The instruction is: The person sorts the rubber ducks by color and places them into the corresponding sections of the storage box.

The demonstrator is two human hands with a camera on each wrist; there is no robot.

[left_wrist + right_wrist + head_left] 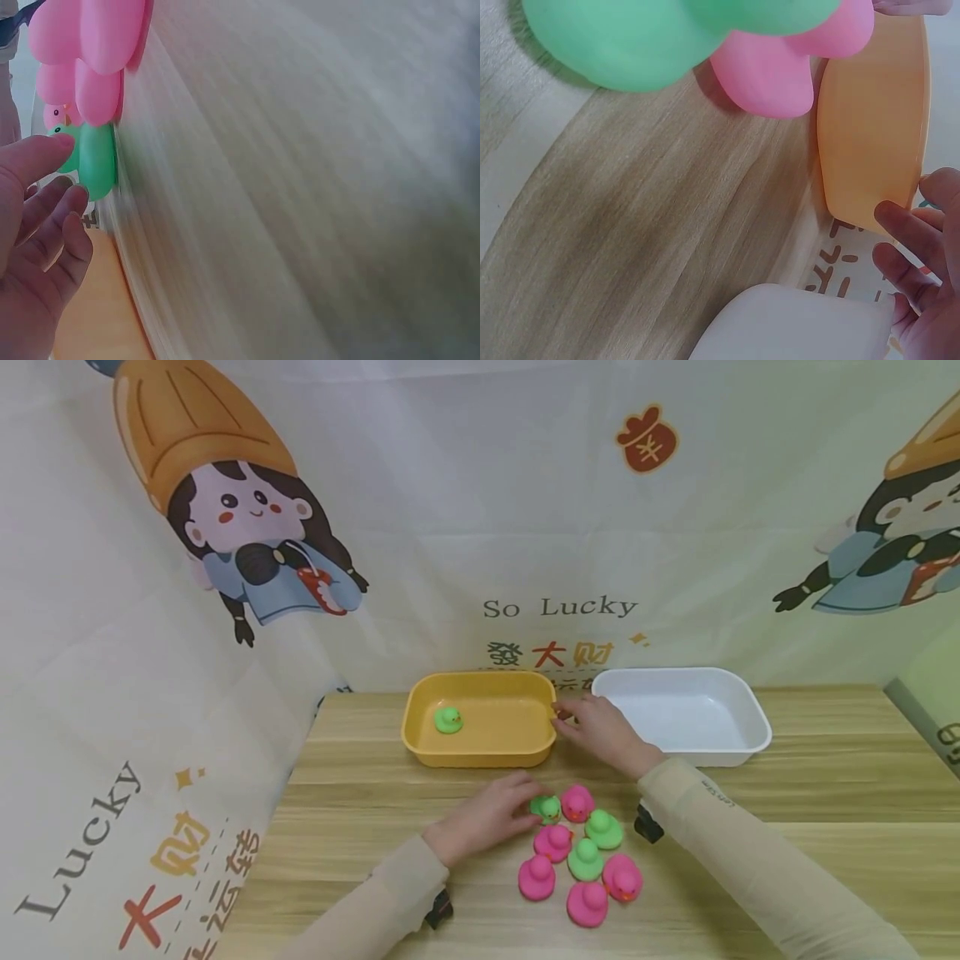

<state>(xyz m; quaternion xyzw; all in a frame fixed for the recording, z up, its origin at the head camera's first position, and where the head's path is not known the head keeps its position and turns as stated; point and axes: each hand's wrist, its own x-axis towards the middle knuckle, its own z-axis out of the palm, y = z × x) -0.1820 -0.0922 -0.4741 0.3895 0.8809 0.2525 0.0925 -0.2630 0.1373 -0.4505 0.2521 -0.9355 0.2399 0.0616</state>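
Note:
My left hand reaches into a cluster of pink and green toy ducks on the wooden table. Its fingertips touch the small green duck at the cluster's far left. The left wrist view shows a fingertip against that green duck, with pink ducks behind it. My right hand lies at the right rim of the yellow tray, fingers relaxed and holding nothing. One green duck sits inside that tray. In the right wrist view the right hand is beside the yellow tray.
A white tray stands right of the yellow one, with nothing visible in it. A printed cloth backdrop hangs behind the table and drapes down its left side. Bare wood table lies to the right and front.

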